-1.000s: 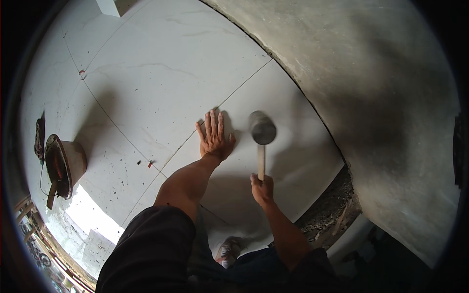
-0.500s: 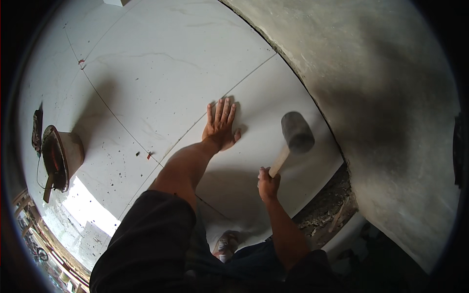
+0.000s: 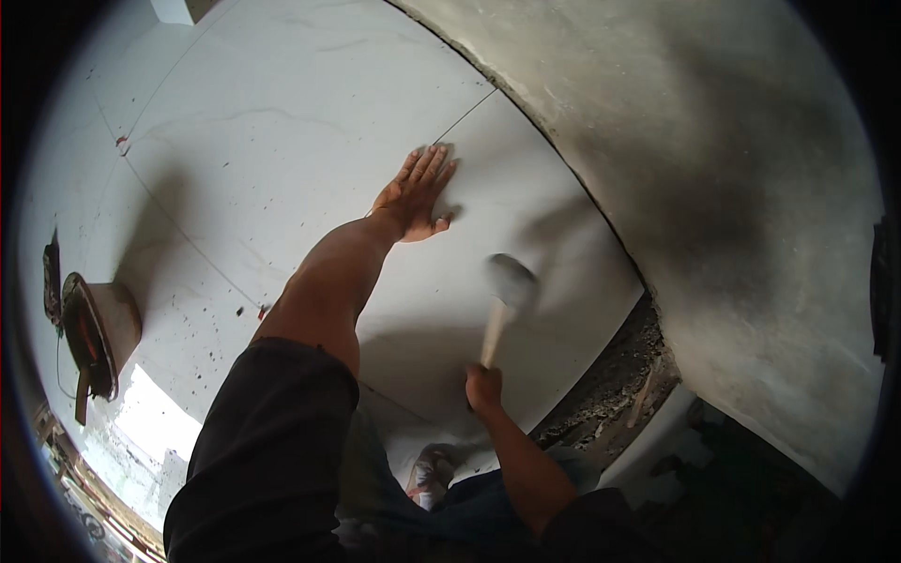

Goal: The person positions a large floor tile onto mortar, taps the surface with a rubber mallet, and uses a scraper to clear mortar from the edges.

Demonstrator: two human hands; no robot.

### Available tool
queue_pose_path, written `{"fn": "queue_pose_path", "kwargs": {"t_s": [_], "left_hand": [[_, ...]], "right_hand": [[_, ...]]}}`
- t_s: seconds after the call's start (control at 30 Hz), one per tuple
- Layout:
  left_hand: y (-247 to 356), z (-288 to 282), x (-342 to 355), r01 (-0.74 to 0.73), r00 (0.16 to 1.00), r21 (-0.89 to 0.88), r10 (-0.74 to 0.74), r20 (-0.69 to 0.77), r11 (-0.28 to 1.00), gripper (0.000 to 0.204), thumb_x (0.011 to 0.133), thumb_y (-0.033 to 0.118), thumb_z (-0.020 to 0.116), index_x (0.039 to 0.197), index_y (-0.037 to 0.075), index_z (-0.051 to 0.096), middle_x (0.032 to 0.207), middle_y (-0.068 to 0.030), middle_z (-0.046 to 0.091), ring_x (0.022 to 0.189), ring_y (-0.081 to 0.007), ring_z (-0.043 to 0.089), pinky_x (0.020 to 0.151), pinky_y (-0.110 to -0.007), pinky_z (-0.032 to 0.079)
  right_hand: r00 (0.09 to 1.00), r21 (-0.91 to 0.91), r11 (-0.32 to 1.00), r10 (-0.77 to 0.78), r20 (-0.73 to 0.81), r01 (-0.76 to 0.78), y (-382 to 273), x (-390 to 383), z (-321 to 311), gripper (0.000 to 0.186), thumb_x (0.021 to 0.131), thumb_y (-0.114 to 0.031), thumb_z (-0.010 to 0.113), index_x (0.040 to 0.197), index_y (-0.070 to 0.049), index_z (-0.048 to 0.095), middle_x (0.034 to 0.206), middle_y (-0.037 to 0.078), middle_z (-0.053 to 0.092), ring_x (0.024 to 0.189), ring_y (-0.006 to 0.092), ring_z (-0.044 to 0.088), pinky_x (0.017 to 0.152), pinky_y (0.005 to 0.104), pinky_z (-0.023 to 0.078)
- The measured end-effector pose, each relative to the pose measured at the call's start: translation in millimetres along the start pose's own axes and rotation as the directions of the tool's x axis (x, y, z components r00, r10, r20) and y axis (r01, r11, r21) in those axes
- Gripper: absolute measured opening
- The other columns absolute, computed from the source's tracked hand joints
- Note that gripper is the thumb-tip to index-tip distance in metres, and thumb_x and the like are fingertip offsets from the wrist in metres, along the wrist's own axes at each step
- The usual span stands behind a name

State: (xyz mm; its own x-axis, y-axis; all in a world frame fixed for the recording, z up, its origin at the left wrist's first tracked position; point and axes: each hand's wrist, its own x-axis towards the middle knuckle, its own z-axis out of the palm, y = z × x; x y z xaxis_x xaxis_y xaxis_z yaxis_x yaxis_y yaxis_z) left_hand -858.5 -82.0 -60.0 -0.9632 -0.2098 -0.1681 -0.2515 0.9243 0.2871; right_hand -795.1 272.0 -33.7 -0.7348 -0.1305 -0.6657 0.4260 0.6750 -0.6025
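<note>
My left hand (image 3: pixel 413 195) lies flat with spread fingers over the joint between two large white floor tiles, its fingertips on the seam line. My right hand (image 3: pixel 484 387) grips the wooden handle of a mallet (image 3: pixel 511 280), whose dark head is blurred by motion above the tile (image 3: pixel 563 310) nearest the wall. Whether the head touches the tile I cannot tell. That tile runs along the wall's foot, with a thin dark gap between them.
A bucket (image 3: pixel 120 324) with a stick-like handle in it stands at the left, beside a dark object (image 3: pixel 52 281). Red tile spacers (image 3: pixel 263 312) sit at the joints among scattered crumbs. Bare rough mortar (image 3: pixel 610 385) shows at the right, beside the grey wall (image 3: pixel 751 235).
The mallet has swung down and left, along with my right hand. My left hand has slid forward along the seam. The whole view has shifted slightly.
</note>
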Motion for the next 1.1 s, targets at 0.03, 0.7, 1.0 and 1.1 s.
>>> {"fn": "queue_pose_path", "kwargs": {"t_s": [0.03,0.7,1.0,1.1], "left_hand": [[-4,0,8,0.004,1.000,0.036,-0.005,0.013,0.999,0.083,0.089,0.051,0.041,0.152,0.007,0.008,0.158,-0.0153,0.001,0.147,-0.0266,-0.005,0.119,-0.040,-0.003],[-17,-2,64,0.085,0.996,0.102,-0.081,-0.041,0.991,0.079,0.092,0.054,0.035,0.153,0.012,0.007,0.160,-0.0044,0.002,0.147,-0.0212,-0.006,0.118,-0.048,-0.006],[-13,-5,67,0.102,0.994,0.105,-0.099,-0.037,0.989,0.076,0.093,0.052,0.035,0.153,0.016,0.007,0.160,-0.0004,0.003,0.147,-0.0215,-0.007,0.117,-0.050,-0.007],[-15,-11,73,0.100,0.993,0.114,-0.091,-0.078,0.988,0.075,0.093,0.053,0.034,0.153,0.017,0.007,0.160,-0.0004,0.004,0.147,-0.0215,-0.006,0.117,-0.050,-0.007]], "right_hand": [[0.990,-0.248,0.965,0.115,0.080,-0.092,5,2,0,0.027,0.083,-0.018,0.061,0.062,-0.003,0.053,0.056,0.001,0.050,0.048,0.0108,0.046,0.045,0.0302,0.037],[0.995,-0.084,0.995,-0.055,0.088,0.062,-37,-2,18,0.033,0.083,-0.018,0.058,0.058,0.000,0.046,0.052,0.002,0.043,0.050,0.0109,0.042,0.049,0.0360,0.037],[0.988,0.049,0.987,-0.149,-0.039,0.151,-36,-19,21,0.032,0.085,-0.015,0.058,0.057,-0.001,0.048,0.055,-0.001,0.047,0.052,0.0093,0.043,0.049,0.0327,0.036],[0.986,-0.303,0.952,0.085,0.142,-0.038,-22,-3,15,0.031,0.083,-0.016,0.058,0.058,-0.001,0.050,0.055,0.001,0.049,0.052,0.0103,0.045,0.050,0.0331,0.037]]}}
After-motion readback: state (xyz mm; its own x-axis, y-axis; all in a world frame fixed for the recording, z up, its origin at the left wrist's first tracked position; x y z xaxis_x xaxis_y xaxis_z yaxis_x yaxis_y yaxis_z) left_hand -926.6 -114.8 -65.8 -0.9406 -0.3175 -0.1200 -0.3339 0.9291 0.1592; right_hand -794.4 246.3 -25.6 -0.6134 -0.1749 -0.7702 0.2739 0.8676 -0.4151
